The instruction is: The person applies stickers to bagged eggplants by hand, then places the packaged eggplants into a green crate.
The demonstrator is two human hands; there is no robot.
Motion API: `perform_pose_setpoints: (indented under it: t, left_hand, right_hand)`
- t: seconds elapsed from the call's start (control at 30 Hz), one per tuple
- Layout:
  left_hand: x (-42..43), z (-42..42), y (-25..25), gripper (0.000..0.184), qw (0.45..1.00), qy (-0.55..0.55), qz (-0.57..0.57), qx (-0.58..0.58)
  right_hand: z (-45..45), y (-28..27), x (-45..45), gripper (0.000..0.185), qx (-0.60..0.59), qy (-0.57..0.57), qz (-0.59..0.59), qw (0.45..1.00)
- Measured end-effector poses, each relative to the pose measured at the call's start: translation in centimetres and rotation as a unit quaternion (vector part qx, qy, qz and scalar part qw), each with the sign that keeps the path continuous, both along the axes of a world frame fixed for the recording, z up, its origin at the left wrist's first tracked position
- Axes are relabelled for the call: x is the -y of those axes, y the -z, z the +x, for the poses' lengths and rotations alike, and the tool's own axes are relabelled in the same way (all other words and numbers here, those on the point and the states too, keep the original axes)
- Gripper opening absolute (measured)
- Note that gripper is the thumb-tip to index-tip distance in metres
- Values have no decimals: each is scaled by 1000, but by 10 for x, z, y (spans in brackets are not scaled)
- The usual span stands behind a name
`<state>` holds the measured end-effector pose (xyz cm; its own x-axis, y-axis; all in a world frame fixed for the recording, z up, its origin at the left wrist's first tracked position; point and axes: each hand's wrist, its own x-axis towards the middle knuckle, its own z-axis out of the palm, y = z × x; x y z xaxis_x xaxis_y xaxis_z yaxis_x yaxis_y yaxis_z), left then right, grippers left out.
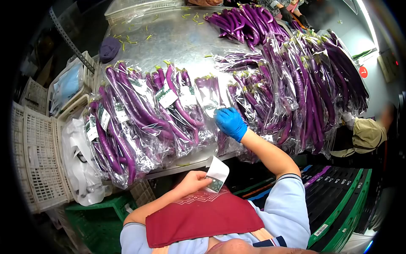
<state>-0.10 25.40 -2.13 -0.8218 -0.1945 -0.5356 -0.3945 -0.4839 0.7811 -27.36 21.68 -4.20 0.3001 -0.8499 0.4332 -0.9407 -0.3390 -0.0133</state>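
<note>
My left hand (195,182) is bare and closed on a strip of labels (218,170), white with a dark green printed end, in front of the red apron. My right hand (231,123), in a blue glove, reaches over the table with its fingers bunched together. Its fingertips are at the edge of a label (210,111) on a clear bag of eggplants (208,88). Left of it lie several bagged eggplants (137,101) with similar labels (166,97). More bagged eggplants (253,95) lie just to the right; I see no labels on most of them.
A metal table (169,40) carries loose eggplants (249,23) at the back and a purple cloth (109,49). White crates (42,148) and a green crate (95,224) stand left. Black and green crates (338,203) stand right. Another person's gloved hands (292,17) are at the far end.
</note>
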Motion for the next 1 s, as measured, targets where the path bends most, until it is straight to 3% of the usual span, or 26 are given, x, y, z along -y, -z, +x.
perform_pose_setpoints:
  t: [0.17, 0.23, 0.3, 0.33, 0.4, 0.47, 0.5, 0.57, 0.6, 0.63, 0.77, 0.9, 0.97, 1.0]
  left_hand:
    - [5, -4, 2, 23, 1000, 11, -1, 8]
    - [1, -3, 7, 24, 999, -28, 26, -10]
    - [2, -1, 9, 23, 999, -24, 38, 4]
    - [3, -1, 10, 22, 999, -21, 41, 9]
    - [2, 0, 16, 23, 999, -16, 32, 5]
    - [2, 0, 12, 24, 999, -26, 44, 0]
    - [2, 0, 15, 23, 998, -24, 53, -1]
    - [4, -1, 7, 24, 998, -21, 61, -2]
    - [3, 1, 16, 24, 999, -2, 35, -11]
    - [5, 1, 11, 25, 999, 20, 33, 7]
    - [6, 5, 14, 26, 998, 31, 53, -8]
    - [7, 16, 18, 26, 999, 19, 37, -32]
    - [11, 20, 21, 26, 999, 31, 12, -18]
    - [11, 20, 20, 26, 999, 26, 18, -17]
  right_hand:
    - [-3, -28, -7, 14, 162, 106, 196, 961]
    - [-11, -13, 8, 22, 290, 204, 33, 935]
    - [-34, 17, 20, 35, 435, 326, 200, 815]
    - [-34, 9, 28, 42, 533, 352, 350, 685]
    - [-46, 38, 34, 41, 575, 339, 363, 650]
    - [-43, 25, 36, 40, 604, 321, 396, 613]
    - [-47, 40, 36, 38, 648, 323, 387, 571]
    - [-48, 47, 30, 36, 707, 251, 369, 548]
    - [-58, 68, 32, 31, 652, 259, 378, 605]
    - [-36, 35, 27, 25, 695, 316, 327, 557]
    - [-38, 56, 29, 18, 729, 240, 175, 617]
    - [-72, -20, 27, 22, 672, 225, 207, 675]
    - [-76, -61, 28, 23, 688, 142, 202, 682]
    - [-67, -80, 33, 23, 735, 115, 203, 637]
